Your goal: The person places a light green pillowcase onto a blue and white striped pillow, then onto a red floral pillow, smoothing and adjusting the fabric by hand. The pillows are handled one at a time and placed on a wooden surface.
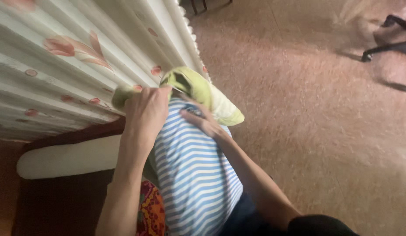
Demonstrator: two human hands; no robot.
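My left hand (146, 111) grips the top edge of a blue-and-white striped cloth (194, 175) together with a green pillow (203, 91) that pokes out above it. On the right side of the cloth my right hand (203, 120) presses against the stripes with its fingers curled on the fabric, just below the pillow. The striped cloth hangs down between my forearms like a cover around the pillow. Most of the pillow is hidden inside it.
A white bedsheet with pink flower prints (72, 57) drapes the bed on the left. A white cushion (67, 157) lies on dark wood below it. A bright patterned fabric (150, 214) is at the bottom. Pinkish floor (325, 113) spreads right, with a black chair base (391, 43) far off.
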